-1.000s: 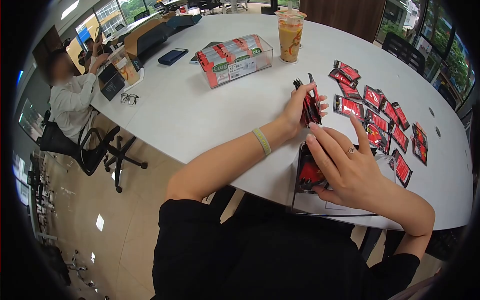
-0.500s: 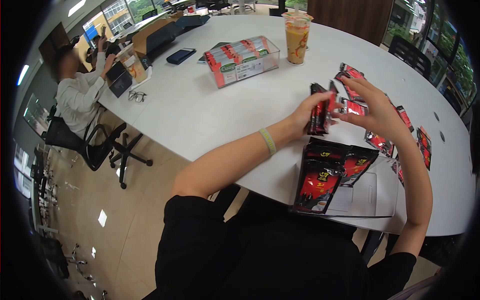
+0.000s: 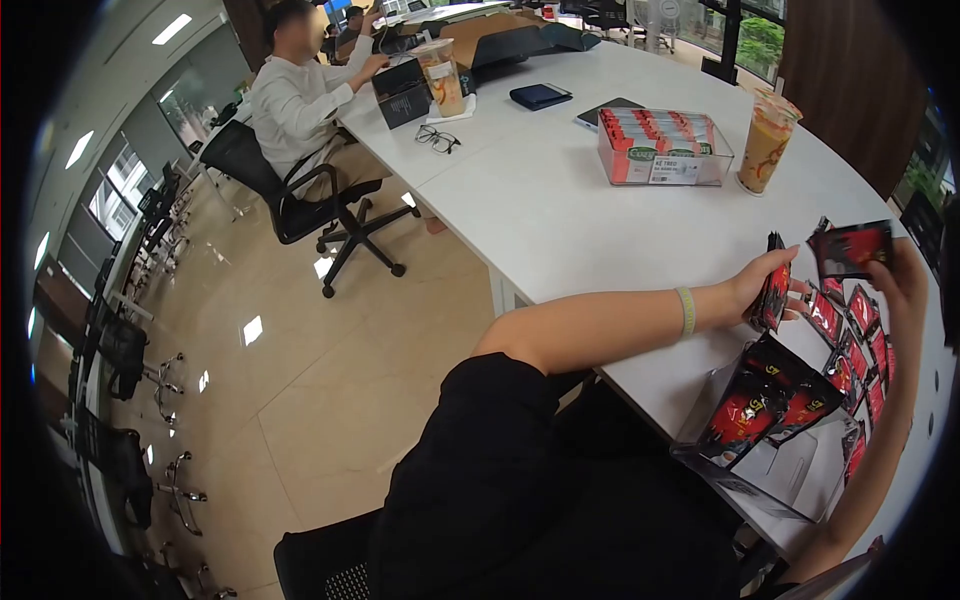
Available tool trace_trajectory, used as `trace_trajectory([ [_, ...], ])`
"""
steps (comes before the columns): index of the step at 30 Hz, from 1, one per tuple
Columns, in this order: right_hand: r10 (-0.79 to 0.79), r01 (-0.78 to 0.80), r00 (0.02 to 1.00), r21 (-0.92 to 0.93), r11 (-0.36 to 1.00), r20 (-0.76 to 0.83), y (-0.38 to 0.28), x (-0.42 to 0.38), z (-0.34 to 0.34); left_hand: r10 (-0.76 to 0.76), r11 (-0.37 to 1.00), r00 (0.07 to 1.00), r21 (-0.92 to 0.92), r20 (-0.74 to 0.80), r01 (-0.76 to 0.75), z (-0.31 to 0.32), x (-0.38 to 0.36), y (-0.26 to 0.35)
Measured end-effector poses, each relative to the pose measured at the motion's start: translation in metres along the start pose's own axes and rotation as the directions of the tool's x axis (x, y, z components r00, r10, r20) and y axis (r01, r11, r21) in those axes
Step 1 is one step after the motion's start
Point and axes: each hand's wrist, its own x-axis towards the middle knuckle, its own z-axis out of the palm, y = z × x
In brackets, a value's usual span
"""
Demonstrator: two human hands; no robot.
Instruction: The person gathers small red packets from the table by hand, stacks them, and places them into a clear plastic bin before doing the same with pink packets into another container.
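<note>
A thin stack of black-and-red coffee sachets is gripped upright in my left hand, above the table's near side. My right hand, farther right, pinches a single coffee sachet by its edge, held apart from the stack. Just below the left hand stands a clear plastic box, tilted in my view, with several G7 coffee sachets standing in its left part. More loose sachets lie spread on the table under and beside my right forearm.
On the white table are a clear box of pink-and-white sachets, a tall drink cup, a dark wallet and glasses. A second cup stands near a seated person on an office chair.
My view has swung left, so everything sits farther right. My right hand has drawn away from the stack and now holds one sachet up. My left hand still grips the stack.
</note>
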Motion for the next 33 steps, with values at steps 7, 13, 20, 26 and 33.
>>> trace_trajectory([
  [7, 0.048, -0.057, 0.986, 0.051, 0.997, 0.161, -0.06, -0.062, 0.004, -0.063, 0.998, 0.997, -0.021, -0.035, 0.062, -0.018, 0.013, -0.003],
  [13, 0.135, 0.007, 0.83, -0.253, 0.967, 0.541, -0.105, -0.078, 0.064, -0.032, 0.996, 0.99, 0.072, -0.139, 0.043, -0.006, 0.003, 0.003],
  [20, 0.015, 0.375, 0.818, -0.554, 0.743, 0.575, -0.132, -0.094, 0.08, -0.039, 0.994, 0.992, 0.096, -0.118, 0.05, -0.007, 0.003, 0.003],
  [26, -0.1, 0.413, 0.776, -0.38, 0.828, 0.623, -0.134, -0.097, 0.086, -0.12, 0.98, 0.989, 0.148, -0.086, 0.132, -0.013, 0.006, 0.004],
  [33, -0.072, 0.357, 0.82, -0.41, 0.839, 0.567, -0.126, -0.103, 0.096, -0.065, 0.981, 0.99, 0.172, -0.128, 0.087, -0.013, 0.005, 0.004],
])
